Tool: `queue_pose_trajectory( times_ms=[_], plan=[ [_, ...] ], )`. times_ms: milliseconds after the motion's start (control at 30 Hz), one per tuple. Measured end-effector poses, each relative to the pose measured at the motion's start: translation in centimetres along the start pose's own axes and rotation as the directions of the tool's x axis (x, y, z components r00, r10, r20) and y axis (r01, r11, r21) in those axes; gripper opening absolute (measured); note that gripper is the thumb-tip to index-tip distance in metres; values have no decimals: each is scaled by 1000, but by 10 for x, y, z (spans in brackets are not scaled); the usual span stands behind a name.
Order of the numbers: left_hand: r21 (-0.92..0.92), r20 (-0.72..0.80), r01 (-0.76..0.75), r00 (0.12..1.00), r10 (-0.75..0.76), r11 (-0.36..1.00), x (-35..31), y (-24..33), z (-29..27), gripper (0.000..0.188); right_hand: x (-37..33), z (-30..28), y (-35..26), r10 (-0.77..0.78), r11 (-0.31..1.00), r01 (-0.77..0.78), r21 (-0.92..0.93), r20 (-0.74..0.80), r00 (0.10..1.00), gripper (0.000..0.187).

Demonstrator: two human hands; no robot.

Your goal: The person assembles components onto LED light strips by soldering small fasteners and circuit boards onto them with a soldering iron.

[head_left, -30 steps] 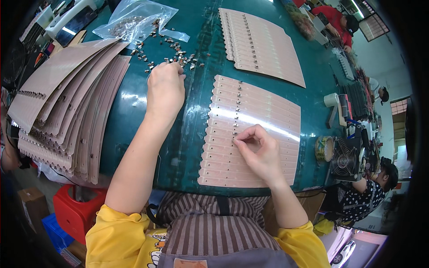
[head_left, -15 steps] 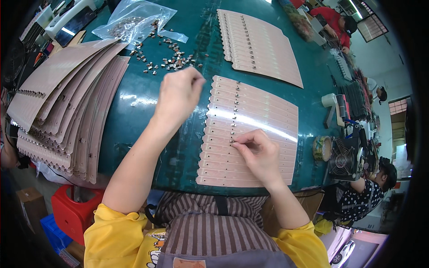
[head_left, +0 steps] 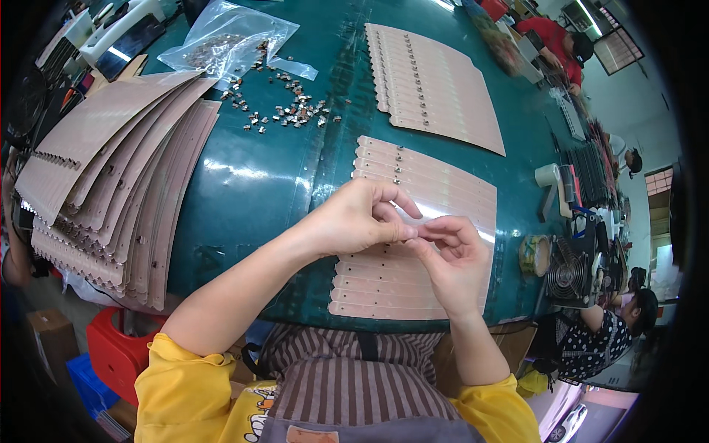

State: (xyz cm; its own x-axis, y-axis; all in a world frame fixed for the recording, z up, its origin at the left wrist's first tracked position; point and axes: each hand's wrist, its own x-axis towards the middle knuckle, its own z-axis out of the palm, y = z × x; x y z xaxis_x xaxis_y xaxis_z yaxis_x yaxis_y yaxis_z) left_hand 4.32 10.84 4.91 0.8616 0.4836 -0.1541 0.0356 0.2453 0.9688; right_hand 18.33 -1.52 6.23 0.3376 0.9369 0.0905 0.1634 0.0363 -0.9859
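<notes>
My left hand (head_left: pixel 362 219) and my right hand (head_left: pixel 454 255) meet over the middle of a pale pinkish-brown panel (head_left: pixel 377 295). Thumb and fingers are pinched on both, the fingertips almost touching. Whatever sits between them is too small to make out. The panel is scored into long strips, has a scalloped left edge, and carries a row of small metal parts in its upper portion; my hands cover its middle. Small holes show in the lower strips. Beyond it lies a similar panel (head_left: pixel 458 103) with a full row of parts. Loose small metal parts (head_left: pixel 299 111) are scattered at the far left.
A clear plastic bag (head_left: pixel 236 44) of parts lies behind the loose ones. Fanned panels (head_left: pixel 111 140) are stacked at the left. A tape roll (head_left: pixel 533 255), a small fan (head_left: pixel 565 277) and a white cup (head_left: pixel 546 175) stand at the right. Other people sit farther right.
My left hand has come from beside the loose parts down and right to meet my right hand. The right hand has lifted off the row of holes and shifted slightly right.
</notes>
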Motion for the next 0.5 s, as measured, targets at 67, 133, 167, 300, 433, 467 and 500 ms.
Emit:
queue_pose_trajectory(
  times_ms=[67, 133, 167, 300, 433, 467, 500],
  plan=[
    [-7, -13, 15, 1000, -15, 1000, 1, -3, 0, 32, 0, 0, 2, 5, 1000, -4, 21, -8, 1000, 27],
    [-78, -16, -46, 999, 45, 996, 2, -9, -1, 25, -1, -2, 4, -10, 999, 12, 40, -61, 998, 27],
    [-78, -22, -46, 999, 44, 996, 2, -9, -4, 25, -1, -2, 5, -10, 999, 13, 43, -55, 998, 27],
    [900, -398, 60, 513, 760, 431, 22, -28, -46, 14, -7, -3, 12, -57, 996, 52, -78, -53, 997, 22],
    [841, -540, 214, 354, 763, 496, 29, -28, -74, 14, -15, 0, 19, -96, 963, 93, -253, 1, 995, 15],
    [839, -543, 217, 382, 748, 498, 28, -30, -76, 14, -17, 2, 18, -91, 963, 89, -256, 3, 996, 15],
    [837, -545, 219, 411, 731, 501, 28, -31, -77, 14, -17, 6, 17, -76, 954, 74, -291, 4, 997, 12]
  ],
)
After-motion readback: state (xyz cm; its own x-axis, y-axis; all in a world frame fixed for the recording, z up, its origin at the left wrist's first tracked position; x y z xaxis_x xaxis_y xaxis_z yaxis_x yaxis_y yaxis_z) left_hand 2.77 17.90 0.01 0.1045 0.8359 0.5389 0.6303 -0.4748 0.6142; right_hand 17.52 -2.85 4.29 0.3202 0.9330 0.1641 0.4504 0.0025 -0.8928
